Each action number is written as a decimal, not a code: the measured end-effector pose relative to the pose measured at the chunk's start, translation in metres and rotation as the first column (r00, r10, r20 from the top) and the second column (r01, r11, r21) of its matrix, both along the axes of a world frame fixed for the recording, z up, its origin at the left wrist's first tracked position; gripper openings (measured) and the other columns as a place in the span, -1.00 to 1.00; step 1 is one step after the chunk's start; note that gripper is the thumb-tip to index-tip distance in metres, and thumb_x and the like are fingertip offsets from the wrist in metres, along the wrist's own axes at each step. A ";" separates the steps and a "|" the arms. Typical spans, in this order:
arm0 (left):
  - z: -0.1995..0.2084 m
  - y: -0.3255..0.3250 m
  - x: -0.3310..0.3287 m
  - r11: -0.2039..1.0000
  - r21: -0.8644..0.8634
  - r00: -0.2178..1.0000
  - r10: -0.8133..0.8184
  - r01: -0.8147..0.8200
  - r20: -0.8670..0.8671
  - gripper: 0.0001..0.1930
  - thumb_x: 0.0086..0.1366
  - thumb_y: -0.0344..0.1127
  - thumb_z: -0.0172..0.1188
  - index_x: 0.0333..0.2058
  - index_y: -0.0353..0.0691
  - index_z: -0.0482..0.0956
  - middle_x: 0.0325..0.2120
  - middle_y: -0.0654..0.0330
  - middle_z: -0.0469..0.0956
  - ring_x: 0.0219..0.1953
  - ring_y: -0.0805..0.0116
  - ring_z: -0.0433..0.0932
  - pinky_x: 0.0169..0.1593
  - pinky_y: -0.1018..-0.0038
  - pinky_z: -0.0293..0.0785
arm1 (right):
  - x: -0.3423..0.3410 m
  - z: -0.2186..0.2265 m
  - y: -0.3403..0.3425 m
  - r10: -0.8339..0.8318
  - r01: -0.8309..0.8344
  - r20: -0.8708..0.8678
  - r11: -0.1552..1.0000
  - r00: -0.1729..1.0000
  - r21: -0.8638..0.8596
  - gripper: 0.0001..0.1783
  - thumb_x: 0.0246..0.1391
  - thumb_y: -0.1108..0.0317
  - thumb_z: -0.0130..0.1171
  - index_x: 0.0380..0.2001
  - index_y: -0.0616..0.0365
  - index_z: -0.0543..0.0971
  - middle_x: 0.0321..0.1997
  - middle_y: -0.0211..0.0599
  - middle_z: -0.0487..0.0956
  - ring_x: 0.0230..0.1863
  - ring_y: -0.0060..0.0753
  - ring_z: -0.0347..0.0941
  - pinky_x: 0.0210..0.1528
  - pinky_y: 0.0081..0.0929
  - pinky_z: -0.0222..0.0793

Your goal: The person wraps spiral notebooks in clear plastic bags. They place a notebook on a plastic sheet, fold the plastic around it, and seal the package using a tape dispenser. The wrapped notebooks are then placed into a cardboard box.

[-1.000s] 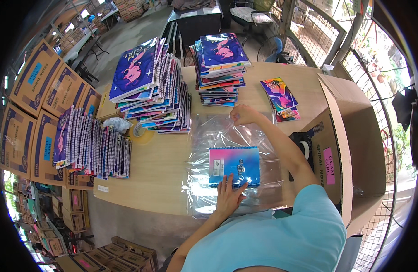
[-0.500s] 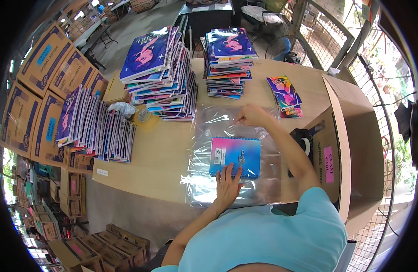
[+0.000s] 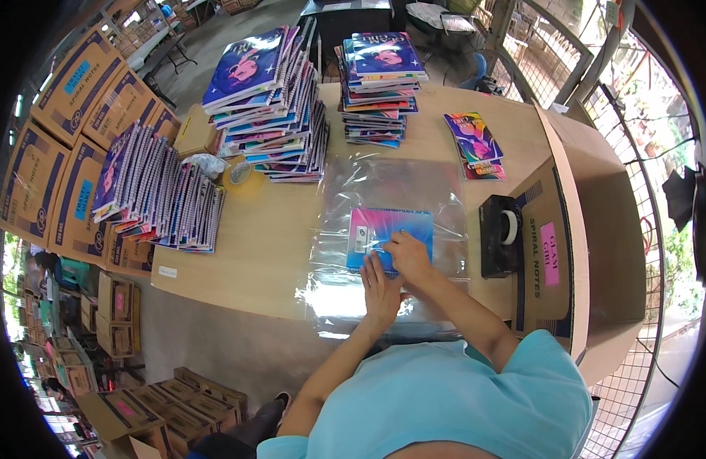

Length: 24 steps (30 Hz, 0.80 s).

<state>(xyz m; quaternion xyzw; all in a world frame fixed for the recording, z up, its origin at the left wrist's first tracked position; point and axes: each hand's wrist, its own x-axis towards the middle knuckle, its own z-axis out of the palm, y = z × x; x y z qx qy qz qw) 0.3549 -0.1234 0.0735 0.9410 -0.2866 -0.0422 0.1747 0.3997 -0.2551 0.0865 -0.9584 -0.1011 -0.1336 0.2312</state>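
A spiral notebook point(image 3: 361, 258) with a pink-to-blue cover and a white label lies on a large sheet of clear plastic point(image 3: 345, 298). Whether some plastic also covers it, I cannot tell. My left hand point(image 3: 381, 297) rests with outstretched fingers on the notebook's near edge. Over the right part of the cover, my right hand point(image 3: 409, 257) has its fingers curled down and pressed together. What they pinch, if anything, is hidden.
Tall stacks of spiral notebooks point(image 3: 242, 73) point(image 3: 383, 57) stand at the back, with another leaning pile point(image 3: 165, 187) at left. A black tape dispenser point(image 3: 497, 237) sits beside an open carton point(image 3: 552, 252) at right. Two or so thin notebooks point(image 3: 475, 145) lie far right.
My right hand has come from the far part of the plastic back to the notebook's cover. My left hand stays at the near edge. The view has shifted slightly.
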 end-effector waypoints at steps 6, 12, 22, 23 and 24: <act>-0.024 0.001 0.010 1.000 -0.014 0.991 0.012 -0.010 0.132 -0.28 -0.12 -0.05 0.42 0.10 0.04 0.45 0.28 -0.38 -0.16 0.33 -0.40 -0.17 0.25 -0.30 -0.16 | -0.008 0.006 0.011 -0.019 0.022 0.044 0.997 0.999 -0.068 -0.82 -0.26 0.46 0.14 -0.45 0.15 0.57 -0.34 -0.29 0.48 -0.23 -0.23 0.44 -0.32 -0.34 0.45; -0.012 0.003 0.020 0.997 0.030 0.997 -0.075 0.074 0.013 -0.17 0.07 -0.14 0.26 0.25 -0.37 0.12 0.27 -0.40 -0.17 0.32 -0.44 -0.25 0.21 -0.36 -0.23 | -0.011 -0.001 0.018 -0.095 0.096 0.077 0.995 0.993 -0.020 -0.84 -0.23 0.44 0.13 -0.46 0.13 0.58 -0.36 -0.30 0.48 -0.24 -0.24 0.44 -0.33 -0.35 0.46; -0.040 0.005 0.030 0.994 -0.057 0.985 -0.087 0.097 0.148 -0.30 0.19 -0.30 -0.01 0.27 -0.44 0.01 0.29 -0.38 -0.17 0.34 -0.40 -0.28 0.20 -0.40 -0.35 | -0.014 -0.007 0.030 -0.180 0.181 0.022 0.981 0.983 -0.063 -0.90 -0.24 0.43 0.14 -0.53 0.14 0.55 -0.40 -0.32 0.45 -0.27 -0.23 0.43 -0.36 -0.33 0.44; -0.039 0.006 0.031 0.991 -0.083 0.985 -0.089 0.102 0.149 -0.30 0.19 -0.31 -0.01 0.27 -0.44 0.01 0.29 -0.37 -0.18 0.34 -0.40 -0.29 0.20 -0.40 -0.37 | -0.015 -0.007 0.031 -0.190 0.189 0.001 0.980 0.982 -0.065 -0.90 -0.25 0.43 0.14 -0.53 0.13 0.55 -0.40 -0.32 0.44 -0.26 -0.24 0.43 -0.36 -0.33 0.44; -0.039 0.007 0.032 0.988 -0.109 0.985 -0.090 0.107 0.149 -0.30 0.18 -0.31 -0.01 0.27 -0.44 0.01 0.29 -0.37 -0.19 0.35 -0.39 -0.30 0.20 -0.40 -0.38 | -0.015 -0.008 0.031 -0.199 0.198 -0.020 0.978 0.980 -0.067 -0.90 -0.25 0.42 0.14 -0.54 0.13 0.54 -0.40 -0.32 0.44 -0.26 -0.24 0.43 -0.36 -0.33 0.44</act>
